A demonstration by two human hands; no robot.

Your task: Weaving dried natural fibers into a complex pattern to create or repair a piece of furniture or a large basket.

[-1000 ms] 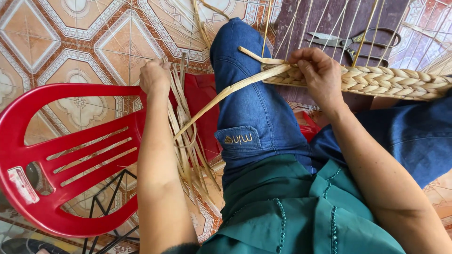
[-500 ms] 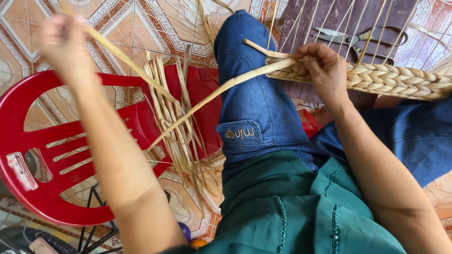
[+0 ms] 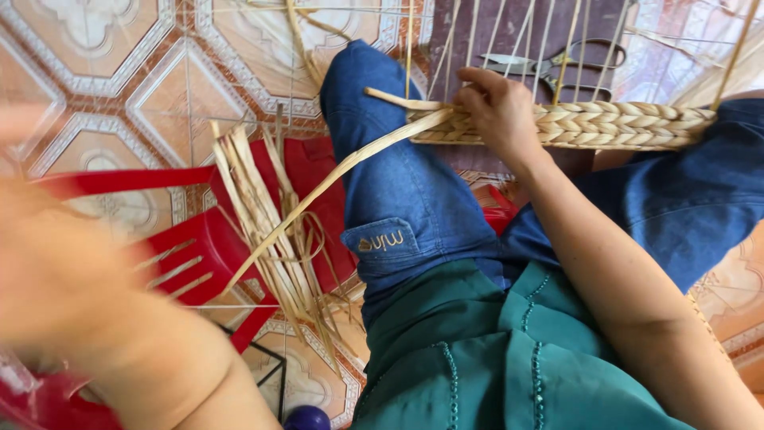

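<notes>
While the blurred left hand (image 3: 72, 271) is raised near the red plastic chair (image 3: 199, 247), its fingers unreadable, pale dried reed strips (image 3: 263, 215) lie there within reach; right-hand fingers (image 3: 497, 107) pinch the braided straw band (image 3: 605, 123) across the knee, seemingly steadying it.

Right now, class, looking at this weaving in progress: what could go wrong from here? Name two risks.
The right hand alone pins the braided band; if it slips, the braid may loosen. The long strip runs taut across the knee toward the blurred left hand; a hard pull might kink or snap it.
</notes>
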